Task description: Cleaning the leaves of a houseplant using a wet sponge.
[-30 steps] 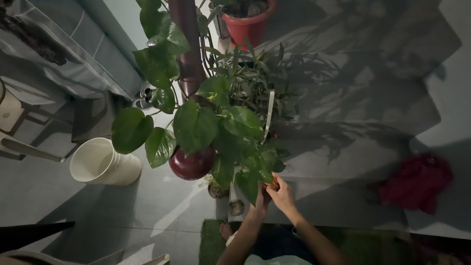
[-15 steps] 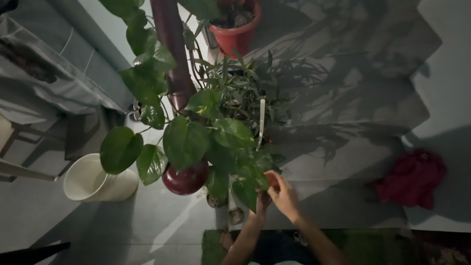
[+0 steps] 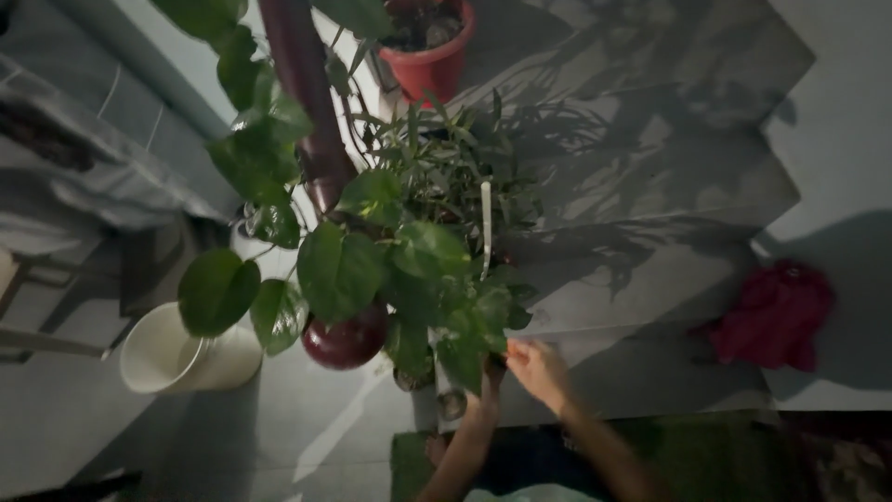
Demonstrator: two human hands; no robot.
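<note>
A leafy green plant [image 3: 372, 270] with broad heart-shaped leaves hangs over a round dark red pot [image 3: 346, 339]. My right hand [image 3: 537, 370] is at the plant's lower right edge, its fingers pinched on a leaf [image 3: 483, 321]. My left hand [image 3: 490, 379] reaches up beside it and is mostly hidden behind the low leaves, so I cannot see its fingers. A thinner-leaved plant [image 3: 446, 177] with a white stick [image 3: 485, 228] in it stands just behind.
A white bucket [image 3: 181, 353] lies on the floor at the left. A red pot [image 3: 429, 56] stands at the top. Grey stair steps [image 3: 650, 186] run to the right, with a red cloth [image 3: 776, 316] on one. A green mat [image 3: 706, 455] is underfoot.
The view has shifted, so the plant and bucket sit lower and more to the left. My right hand stays at the same lower leaves, barely moved.
</note>
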